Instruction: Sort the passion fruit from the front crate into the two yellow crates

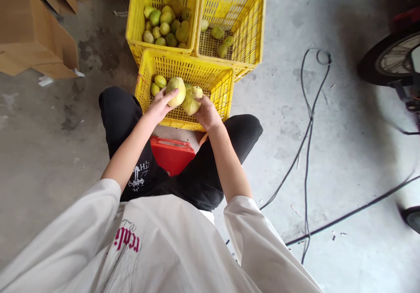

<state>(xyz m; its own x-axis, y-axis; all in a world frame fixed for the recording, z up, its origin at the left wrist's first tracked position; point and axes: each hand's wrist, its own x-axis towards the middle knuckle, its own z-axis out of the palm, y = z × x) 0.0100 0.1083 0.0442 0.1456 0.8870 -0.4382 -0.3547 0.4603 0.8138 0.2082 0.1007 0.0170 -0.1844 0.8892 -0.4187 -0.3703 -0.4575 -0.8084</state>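
Note:
My left hand (160,105) is closed around a large, rounded yellow-green fruit (176,92) of a kind I cannot make out. Close beside it, my right hand (208,113) grips a lumpier yellow-green fruit (191,102); whether this is one piece or two is hard to see. Both hands are over the near yellow crate (226,93). A few smaller yellow-green fruits (160,81) lie in its left part, and others may be hidden behind my hands.
Behind stand two more yellow crates, the left one (131,17) holding many fruits and the right one (259,26) several. A red plastic stool (172,155) is between my legs. Cardboard boxes (29,30) are at left; a black cable (310,122) and a wheel (390,61) at right.

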